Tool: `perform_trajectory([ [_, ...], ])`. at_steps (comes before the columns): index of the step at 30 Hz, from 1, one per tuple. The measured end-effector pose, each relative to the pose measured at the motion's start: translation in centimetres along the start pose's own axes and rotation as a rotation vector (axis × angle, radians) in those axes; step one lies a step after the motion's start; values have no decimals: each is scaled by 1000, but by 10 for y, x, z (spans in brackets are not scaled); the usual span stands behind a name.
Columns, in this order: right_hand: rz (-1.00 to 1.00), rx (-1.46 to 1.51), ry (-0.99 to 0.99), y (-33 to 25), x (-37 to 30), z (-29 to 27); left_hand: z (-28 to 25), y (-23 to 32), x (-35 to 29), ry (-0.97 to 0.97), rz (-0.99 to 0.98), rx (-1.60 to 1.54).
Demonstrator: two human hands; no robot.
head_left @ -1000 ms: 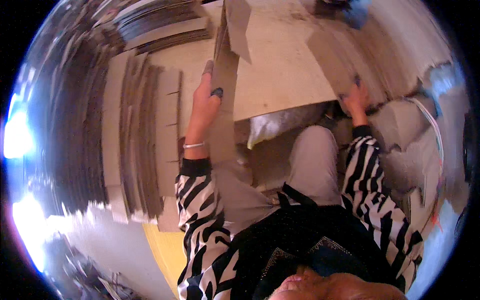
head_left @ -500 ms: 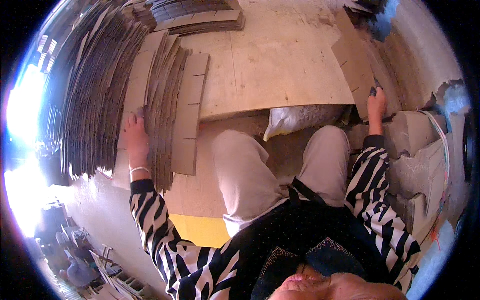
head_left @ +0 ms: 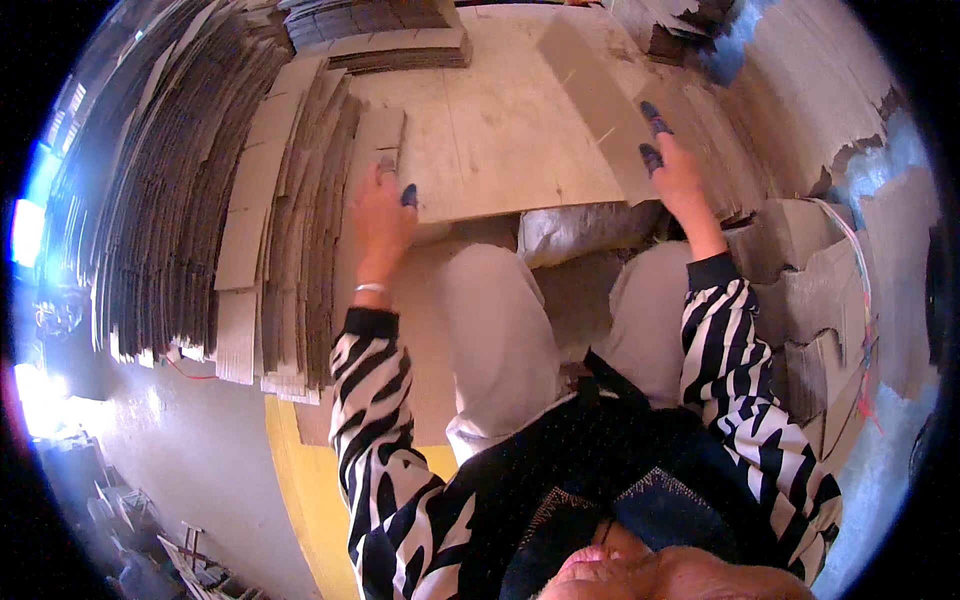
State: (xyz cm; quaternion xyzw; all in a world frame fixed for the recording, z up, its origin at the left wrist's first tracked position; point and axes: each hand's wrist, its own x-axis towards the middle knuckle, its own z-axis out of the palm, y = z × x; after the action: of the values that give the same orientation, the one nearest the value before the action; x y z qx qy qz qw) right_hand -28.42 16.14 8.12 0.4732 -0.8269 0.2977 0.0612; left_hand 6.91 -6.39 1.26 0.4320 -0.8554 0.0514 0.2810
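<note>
I sit at a low pale wooden board (head_left: pixel 500 140) with my knees under its near edge. My left hand (head_left: pixel 380 220) lies with fingers spread on the top flat cardboard piece (head_left: pixel 372 140) at the right side of a fanned pile, holding nothing. My right hand (head_left: pixel 672 172) grips the near end of a long brown cardboard strip (head_left: pixel 598 95) that lies slanted across the right part of the board. Both hands have blue nails, and the left wrist wears a thin bracelet.
A wide fanned pile of flat cardboard sheets (head_left: pixel 200 200) fills the left. Another stack (head_left: pixel 380 30) lies at the board's far edge. A white sack (head_left: pixel 580 230) sits between my knees. Torn cardboard pieces (head_left: pixel 810 300) crowd the right. A yellow sheet (head_left: pixel 310 490) lies on the floor.
My left hand has moved right, from the outer pile to the cardboard piece beside the board. My right hand has shifted left along with the long strip.
</note>
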Motion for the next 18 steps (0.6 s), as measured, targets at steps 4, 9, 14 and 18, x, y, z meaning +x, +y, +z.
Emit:
perform_trajectory([
  [4,-65,-32,-133,-2,7,30,42,5,15,-74,-233,342],
  [9,-122,-157,-255,-14,8,54,77,-24,4,-107,-237,458],
  [14,-234,-357,-485,-6,-13,76,64,-14,-39,-65,-112,172],
  [18,-210,-158,-392,-14,-30,83,50,-14,-42,-90,-125,-142],
])
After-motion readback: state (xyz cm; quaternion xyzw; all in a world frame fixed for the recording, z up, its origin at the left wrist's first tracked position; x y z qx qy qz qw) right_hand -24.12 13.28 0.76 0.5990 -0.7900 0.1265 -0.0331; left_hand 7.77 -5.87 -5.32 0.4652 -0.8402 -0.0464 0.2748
